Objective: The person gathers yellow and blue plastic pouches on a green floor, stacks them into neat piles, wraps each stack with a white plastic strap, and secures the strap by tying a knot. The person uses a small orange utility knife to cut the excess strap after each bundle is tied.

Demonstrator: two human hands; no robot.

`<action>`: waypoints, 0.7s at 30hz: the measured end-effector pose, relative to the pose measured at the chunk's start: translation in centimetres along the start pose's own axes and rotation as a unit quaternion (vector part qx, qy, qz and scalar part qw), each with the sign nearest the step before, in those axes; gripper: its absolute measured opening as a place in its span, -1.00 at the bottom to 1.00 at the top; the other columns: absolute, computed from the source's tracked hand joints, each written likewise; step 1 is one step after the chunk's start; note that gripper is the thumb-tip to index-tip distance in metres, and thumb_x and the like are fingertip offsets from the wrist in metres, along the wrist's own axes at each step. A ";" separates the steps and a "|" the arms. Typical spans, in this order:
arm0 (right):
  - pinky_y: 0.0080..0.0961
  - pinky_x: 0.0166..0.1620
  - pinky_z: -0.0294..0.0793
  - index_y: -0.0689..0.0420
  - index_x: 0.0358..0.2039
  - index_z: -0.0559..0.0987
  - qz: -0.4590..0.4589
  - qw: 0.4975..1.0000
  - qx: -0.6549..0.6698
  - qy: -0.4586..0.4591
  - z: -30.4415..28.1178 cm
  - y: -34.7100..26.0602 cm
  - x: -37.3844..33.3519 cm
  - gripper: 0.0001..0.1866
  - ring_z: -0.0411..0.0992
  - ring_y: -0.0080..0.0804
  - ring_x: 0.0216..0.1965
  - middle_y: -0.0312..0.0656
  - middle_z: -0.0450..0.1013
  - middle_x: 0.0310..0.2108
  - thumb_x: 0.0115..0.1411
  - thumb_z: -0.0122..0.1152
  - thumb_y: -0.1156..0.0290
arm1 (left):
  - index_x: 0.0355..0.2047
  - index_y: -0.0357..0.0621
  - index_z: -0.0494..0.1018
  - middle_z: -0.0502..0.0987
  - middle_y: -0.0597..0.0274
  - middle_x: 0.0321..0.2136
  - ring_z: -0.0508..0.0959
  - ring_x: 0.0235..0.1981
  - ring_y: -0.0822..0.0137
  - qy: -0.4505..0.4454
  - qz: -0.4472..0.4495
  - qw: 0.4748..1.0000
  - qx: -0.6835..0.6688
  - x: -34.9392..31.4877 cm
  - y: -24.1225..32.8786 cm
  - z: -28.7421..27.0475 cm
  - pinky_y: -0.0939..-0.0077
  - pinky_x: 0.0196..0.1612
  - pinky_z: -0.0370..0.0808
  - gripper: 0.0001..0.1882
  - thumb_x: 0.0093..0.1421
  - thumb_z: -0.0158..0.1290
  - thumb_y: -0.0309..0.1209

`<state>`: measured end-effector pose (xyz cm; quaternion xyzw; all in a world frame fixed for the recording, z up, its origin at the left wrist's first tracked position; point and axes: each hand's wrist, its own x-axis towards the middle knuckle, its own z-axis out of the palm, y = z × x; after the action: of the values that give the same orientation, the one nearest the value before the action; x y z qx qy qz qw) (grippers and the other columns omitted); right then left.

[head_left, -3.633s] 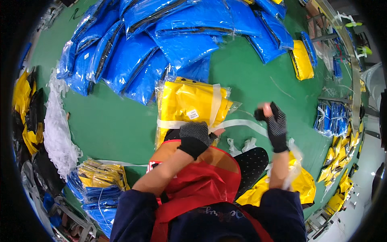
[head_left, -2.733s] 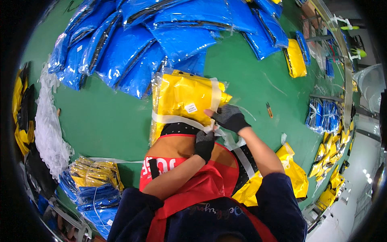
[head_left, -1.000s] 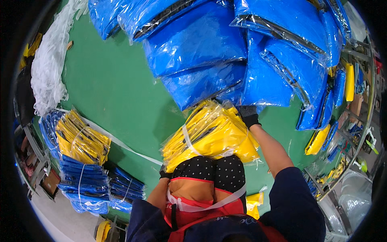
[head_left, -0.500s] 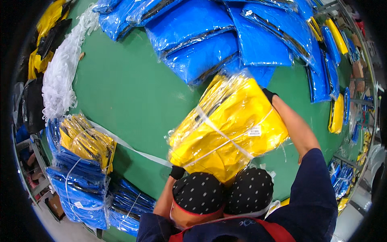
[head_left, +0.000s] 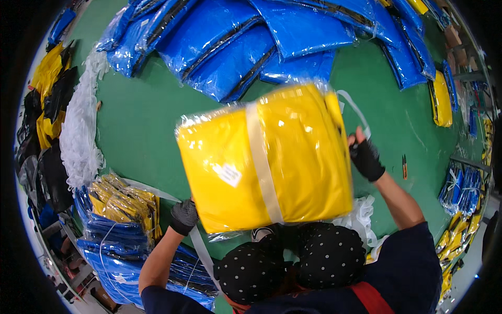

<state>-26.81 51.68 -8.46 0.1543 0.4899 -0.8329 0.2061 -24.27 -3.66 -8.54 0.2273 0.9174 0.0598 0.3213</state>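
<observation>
A wide yellow bundle (head_left: 308,157), wrapped in clear plastic, is in front of me, slightly blurred. A flat white strap (head_left: 261,165) crosses it from top to bottom, and a white label (head_left: 228,175) shows on its left part. My left hand (head_left: 184,217), in a dark fingerless glove, is closed beside the bundle's left edge, with white strap running through it. On the other side my right hand (head_left: 367,158), gloved in black, is closed at the end of a strap loop that rises from the bundle's right corner. Part of its grip is hidden.
Blue plastic-wrapped packs (head_left: 225,57) lie across the far side of the green surface (head_left: 141,131). At left are a heap of white straps (head_left: 81,131) and stacked yellow and blue packs (head_left: 112,238). Small orange-handled snips (head_left: 404,167) lie at right. Loose strap (head_left: 361,217) lies near my knee.
The bundle has been turned, so a face with one strap now shows instead of the crossed straps. My left hand moved left; my right hand came lower and off the bundle's far edge.
</observation>
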 end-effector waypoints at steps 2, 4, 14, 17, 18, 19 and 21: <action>-0.56 -0.16 0.37 0.20 -0.08 0.36 0.073 0.965 -0.238 0.080 1.0 2.2 -2.3 -0.55 0.40 -0.43 -0.22 -0.19 0.43 -0.26 0.24 -0.18 0.09 | -0.19 -0.03 0.45 0.49 0.04 -0.29 0.51 -0.35 0.10 -0.124 -0.017 0.989 0.082 -0.9 0.7 1.2 0.21 -0.32 0.45 -0.70 0.11 -0.09 -0.23; -0.49 -0.10 0.39 0.18 -0.02 0.31 0.035 0.990 -0.025 0.136 1.2 4.9 -4.3 -0.63 0.40 -0.36 -0.17 -0.12 0.40 -0.19 0.25 -0.14 0.23 | -0.28 0.00 0.47 0.50 0.12 -0.41 0.50 -0.52 0.13 0.177 0.136 0.975 -0.011 -2.1 1.8 2.7 0.18 -0.49 0.43 -0.76 0.09 -0.08 -0.23; -0.27 -0.07 0.25 0.33 -0.15 0.36 0.028 0.867 -0.472 0.156 2.5 4.5 -3.7 -0.47 0.32 -0.03 -0.17 0.07 0.37 -0.23 0.21 -0.14 0.03 | -0.13 0.03 0.35 0.48 0.06 -0.41 0.49 -0.52 0.05 -0.155 -0.031 0.987 0.020 -3.9 4.0 1.1 0.11 -0.50 0.39 -0.66 0.04 -0.07 -0.28; -0.26 -0.13 0.27 0.32 -0.22 0.38 0.166 0.796 -0.536 0.227 -1.3 10.5 -5.8 -0.41 0.35 -0.08 -0.24 0.04 0.39 -0.28 0.19 -0.18 -0.07 | -0.03 -0.02 0.28 0.48 -0.07 -0.40 0.51 -0.41 -0.06 -0.089 -0.045 0.995 -0.001 -4.4 4.3 -0.5 0.16 -0.39 0.44 -0.57 0.04 -0.08 -0.31; -0.31 -0.20 0.30 0.31 -0.32 0.41 0.167 0.831 -0.488 0.209 0.6 7.8 -4.5 -0.41 0.36 -0.18 -0.33 -0.02 0.40 -0.39 0.19 -0.19 -0.08 | -0.07 -0.05 0.31 0.48 -0.06 -0.43 0.51 -0.42 -0.05 -0.086 -0.142 0.982 -0.091 -4.5 3.1 0.2 0.16 -0.40 0.44 -0.60 0.04 -0.08 -0.30; -0.36 -0.27 0.32 0.30 -0.43 0.43 0.172 0.861 -0.438 0.193 3.2 4.0 -3.0 -0.41 0.38 -0.28 -0.42 -0.09 0.41 -0.51 0.19 -0.20 -0.09 | -0.11 -0.07 0.33 0.48 -0.06 -0.45 0.50 -0.44 -0.04 -0.081 -0.238 0.951 -0.179 -4.4 1.9 0.3 0.15 -0.40 0.43 -0.63 0.05 -0.07 -0.29; -0.45 -0.37 0.28 0.27 -0.54 0.39 0.187 0.889 -0.328 0.258 2.5 3.9 -2.4 -0.44 0.33 -0.39 -0.51 -0.17 0.35 -0.61 0.20 -0.20 -0.06 | -0.25 -0.11 0.39 0.47 0.01 -0.54 0.48 -0.53 0.06 -0.102 -0.228 0.953 -0.170 -5.2 -3.0 2.0 0.18 -0.46 0.41 -0.72 0.07 -0.04 -0.24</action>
<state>-22.92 48.23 -9.11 0.3760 0.7334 -0.5015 0.2632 -20.58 -8.82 -7.93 -0.0410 0.8835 0.1165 0.4518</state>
